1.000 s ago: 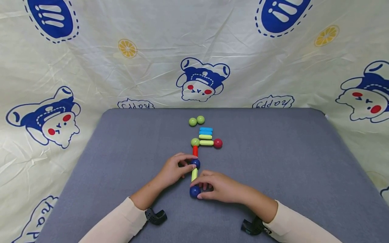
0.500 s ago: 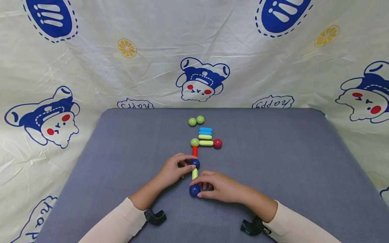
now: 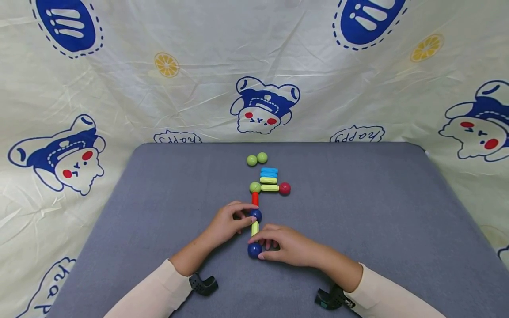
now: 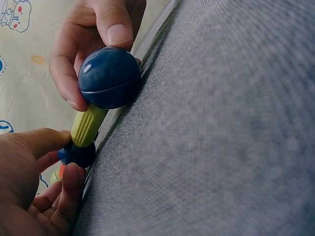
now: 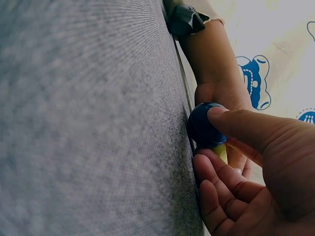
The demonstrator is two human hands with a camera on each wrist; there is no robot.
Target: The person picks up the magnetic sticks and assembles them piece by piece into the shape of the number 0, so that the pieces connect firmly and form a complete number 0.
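Observation:
My left hand (image 3: pixel 232 219) pinches a dark blue ball (image 3: pixel 256 215) between thumb and index finger. With my right hand (image 3: pixel 287 245) I grip a second, nearer blue ball (image 3: pixel 254 250). A yellow-green ribbed rod (image 4: pixel 88 126) joins the two blue balls. From the farther one, a red rod (image 3: pixel 255 198) runs on to a green ball (image 3: pixel 255 187). Sideways from that ball, another yellow-green rod (image 3: pixel 270 188) leads to a dark red ball (image 3: pixel 284 188). The whole chain lies on the grey table. In the right wrist view, my fingers hide most of the joining rod.
Behind the chain lie a loose yellow-green rod (image 3: pixel 268 180) and blue rods (image 3: pixel 269 172), side by side. Two loose green balls (image 3: pixel 252 160) sit farther back. The grey cloth-covered table (image 3: pixel 358 198) meets a patterned white curtain (image 3: pixel 310 57) at its far edge.
Over the last second the nearer blue ball has shifted very slightly toward the far ball. Both hands keep their holds and stay almost in the same place.

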